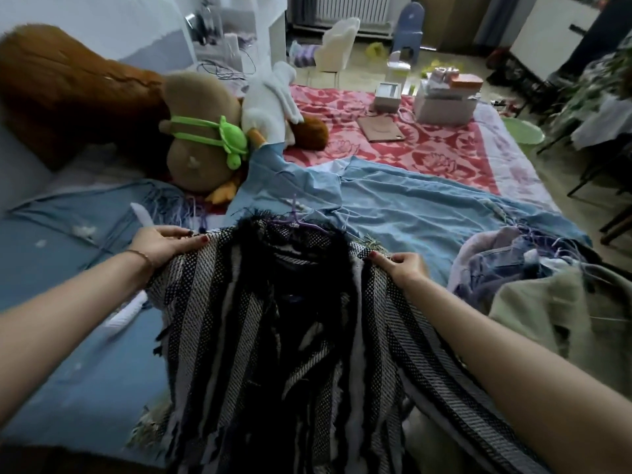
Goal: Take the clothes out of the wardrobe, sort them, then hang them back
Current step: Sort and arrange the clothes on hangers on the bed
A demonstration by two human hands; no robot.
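Observation:
A black-and-white woven garment with frayed stripes (284,330) hangs down in front of me over the bed. My left hand (164,242) grips its left shoulder. At the right shoulder, my right hand (402,266) pinches the fabric. A light blue garment (410,200) lies spread flat on the bed behind it. Another blue garment (68,241) lies at the left, with a white hanger (142,213) partly under it. A pile of clothes (547,285), lilac, denim and pale green, sits at the right.
Plush toys (201,131) lie at the bed's far left. Boxes (441,100) and a flat brown item (379,130) rest on the red patterned cover (427,148). Beyond the bed stand small chairs (407,32) on a cluttered floor. A green basin (523,130) sits at the right.

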